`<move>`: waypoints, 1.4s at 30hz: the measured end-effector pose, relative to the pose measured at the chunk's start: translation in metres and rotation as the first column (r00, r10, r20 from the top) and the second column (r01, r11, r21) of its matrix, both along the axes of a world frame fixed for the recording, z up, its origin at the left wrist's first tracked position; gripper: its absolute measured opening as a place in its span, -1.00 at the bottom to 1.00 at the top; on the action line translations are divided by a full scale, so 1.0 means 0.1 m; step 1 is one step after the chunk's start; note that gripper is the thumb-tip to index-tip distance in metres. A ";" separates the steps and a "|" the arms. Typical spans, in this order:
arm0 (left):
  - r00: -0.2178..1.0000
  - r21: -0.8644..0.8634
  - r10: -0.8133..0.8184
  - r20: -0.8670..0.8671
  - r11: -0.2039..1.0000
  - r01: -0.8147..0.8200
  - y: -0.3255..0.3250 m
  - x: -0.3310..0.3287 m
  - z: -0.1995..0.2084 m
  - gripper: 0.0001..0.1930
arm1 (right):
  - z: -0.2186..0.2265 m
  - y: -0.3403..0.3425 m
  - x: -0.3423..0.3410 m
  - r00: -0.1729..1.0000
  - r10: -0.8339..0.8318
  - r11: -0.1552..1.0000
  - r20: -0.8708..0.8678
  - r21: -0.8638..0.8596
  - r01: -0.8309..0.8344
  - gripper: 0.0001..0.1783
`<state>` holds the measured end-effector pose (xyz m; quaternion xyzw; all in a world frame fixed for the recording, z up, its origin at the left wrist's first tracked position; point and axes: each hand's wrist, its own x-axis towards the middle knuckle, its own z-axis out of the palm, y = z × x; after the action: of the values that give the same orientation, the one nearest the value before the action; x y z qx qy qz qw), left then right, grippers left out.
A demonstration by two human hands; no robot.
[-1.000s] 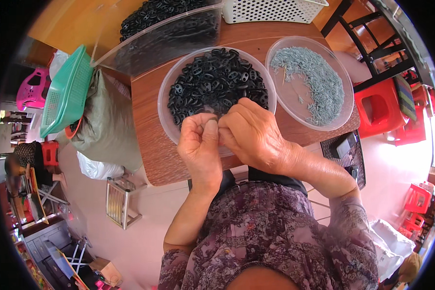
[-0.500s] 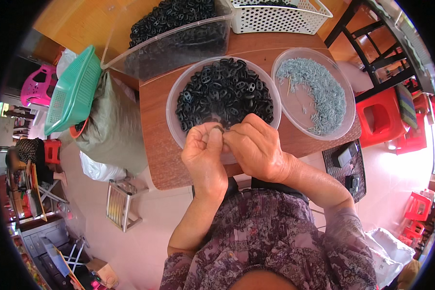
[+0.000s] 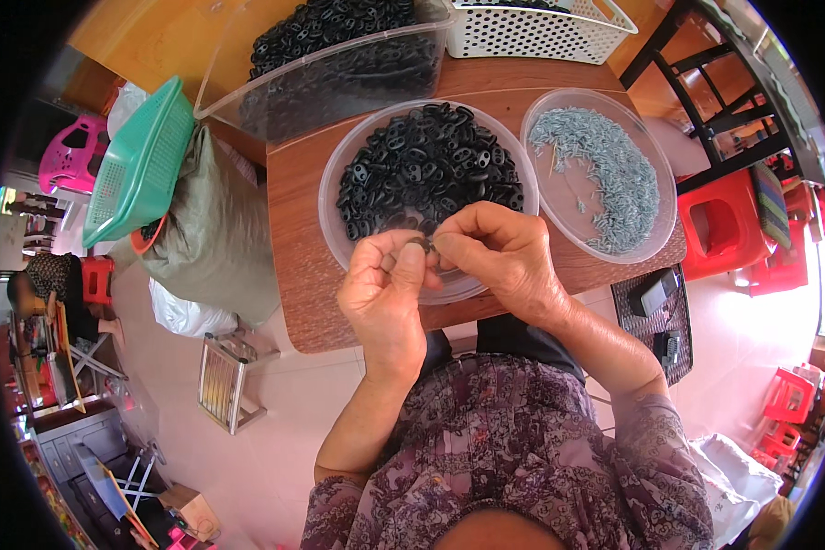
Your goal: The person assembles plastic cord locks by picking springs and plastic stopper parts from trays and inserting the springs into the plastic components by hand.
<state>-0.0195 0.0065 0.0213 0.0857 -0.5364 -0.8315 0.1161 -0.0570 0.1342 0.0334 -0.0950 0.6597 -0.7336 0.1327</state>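
Note:
My left hand point(image 3: 382, 298) is closed over the near edge of a clear round tub point(image 3: 332, 234), pinching a small black piece point(image 3: 421, 243) between thumb and fingers. My right hand point(image 3: 504, 258) meets it at the fingertips, its thumb and forefinger pressed together beside that piece. Whatever the right fingers hold is too small to make out. Heaped in the tub are black oval pieces point(image 3: 412, 160), many with two holes. To the right, a shallow clear round tray point(image 3: 573, 191) carries a curved pile of small grey-blue screw-like pieces point(image 3: 619, 170).
Behind the tub, a clear bin point(image 3: 357, 82) of black pieces and a white perforated basket point(image 3: 536, 37) border the wooden table point(image 3: 307, 302). A green basket point(image 3: 147, 160) and a sack point(image 3: 215, 225) stand left. Red stools point(image 3: 724, 225) and a black chair frame are right.
My right fingers have shifted from a tight fist-like curl to a more extended pinch at the left fingertips. The whole view has moved slightly.

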 end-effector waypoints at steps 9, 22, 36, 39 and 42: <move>1.000 -0.094 -0.003 -0.011 0.996 0.002 -0.01 0.02 -0.02 -0.90 | -0.04 -0.01 0.00 1.000 0.004 1.000 0.009 -0.012 -0.004 -0.88; 0.998 -0.322 0.068 -0.018 0.944 -0.070 0.03 0.07 0.00 -0.90 | -0.10 -0.06 0.04 0.995 -0.033 0.995 -0.092 0.095 0.041 -0.92; 0.996 -0.209 0.081 -0.046 0.974 -0.089 -0.01 0.04 -0.06 -0.88 | -0.16 -0.16 0.01 0.959 -0.031 0.995 -0.282 0.078 0.055 -0.92; 0.995 -0.289 0.078 -0.054 0.953 -0.091 -0.03 0.03 -0.08 -0.88 | -0.16 -0.12 -0.03 0.946 0.062 0.978 -0.318 0.207 0.005 -0.89; 0.998 -0.279 0.063 -0.027 0.958 -0.068 -0.06 0.02 -0.04 -0.89 | -0.13 -0.12 -0.09 0.923 0.143 0.952 -0.357 0.303 -0.030 -0.86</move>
<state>-0.0172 0.0002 0.0170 0.0788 -0.6441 -0.7439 0.1595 -0.0655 0.1221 0.0201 -0.2418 0.7690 -0.5896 0.0495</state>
